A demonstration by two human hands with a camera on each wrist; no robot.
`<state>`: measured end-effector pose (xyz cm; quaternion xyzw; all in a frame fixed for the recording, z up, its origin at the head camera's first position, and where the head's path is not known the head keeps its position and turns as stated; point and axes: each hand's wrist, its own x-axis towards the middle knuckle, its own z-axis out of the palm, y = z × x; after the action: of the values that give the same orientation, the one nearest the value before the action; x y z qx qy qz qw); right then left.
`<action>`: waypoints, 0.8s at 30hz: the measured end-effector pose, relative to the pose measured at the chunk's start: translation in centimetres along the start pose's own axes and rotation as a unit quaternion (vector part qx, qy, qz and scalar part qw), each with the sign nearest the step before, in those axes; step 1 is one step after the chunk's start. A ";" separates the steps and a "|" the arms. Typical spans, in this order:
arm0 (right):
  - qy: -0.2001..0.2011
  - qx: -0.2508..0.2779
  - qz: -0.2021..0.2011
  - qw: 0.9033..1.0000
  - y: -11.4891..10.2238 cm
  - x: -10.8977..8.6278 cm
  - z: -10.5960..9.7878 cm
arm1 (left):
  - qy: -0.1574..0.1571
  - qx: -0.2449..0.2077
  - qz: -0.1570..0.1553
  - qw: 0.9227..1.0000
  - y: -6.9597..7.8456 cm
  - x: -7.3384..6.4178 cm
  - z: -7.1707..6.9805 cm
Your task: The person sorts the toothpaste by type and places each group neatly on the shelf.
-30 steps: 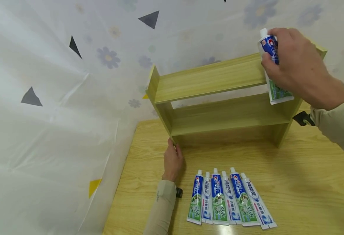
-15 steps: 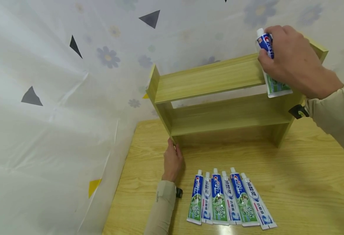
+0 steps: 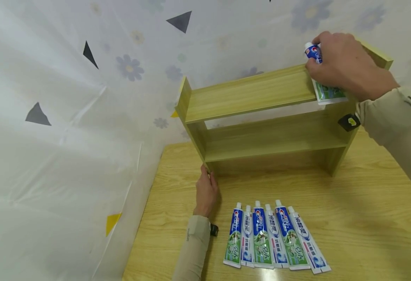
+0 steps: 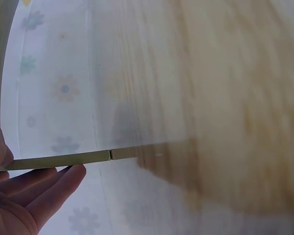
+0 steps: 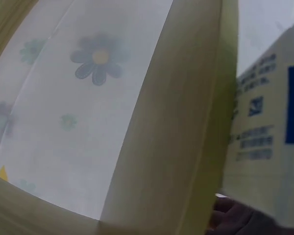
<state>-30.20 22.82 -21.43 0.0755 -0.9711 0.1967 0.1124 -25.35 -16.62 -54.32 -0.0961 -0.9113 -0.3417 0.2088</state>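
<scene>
A blue and green toothpaste tube (image 3: 329, 94) is gripped in my right hand (image 3: 349, 66) at the right end of the shelf rack's upper board. Its white cap points up and away, and the hand hides its middle. In the right wrist view the tube's printed white side (image 5: 257, 147) is close beside a board edge (image 5: 210, 122). My left hand (image 3: 206, 195) holds the lower left side panel of the wooden shelf rack (image 3: 251, 93). In the left wrist view the thumb is above the panel edge (image 4: 63, 160) and the fingers (image 4: 59, 193) below it.
Several toothpaste tubes (image 3: 261, 238), blue-green and white ones alternating, lie in a row with caps toward the rack. All rest on the wood-grain table (image 3: 367, 218). Behind the rack hangs a pale flowered sheet (image 3: 139, 97), which continues down the left side.
My right hand has moved left with the toothpaste tube and lowered it toward the upper board. The left hand and the row of tubes have stayed put.
</scene>
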 end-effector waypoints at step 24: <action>-0.065 -0.010 0.057 0.996 1.1 1.2 -0.5 | 0.001 -0.005 0.025 1.000 0.4 -0.1 0.1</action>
<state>-31.43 23.93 -21.07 0.0316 -0.9809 0.1880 0.0383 -25.20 -16.30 -54.18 -0.1192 -0.9067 -0.3410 0.2175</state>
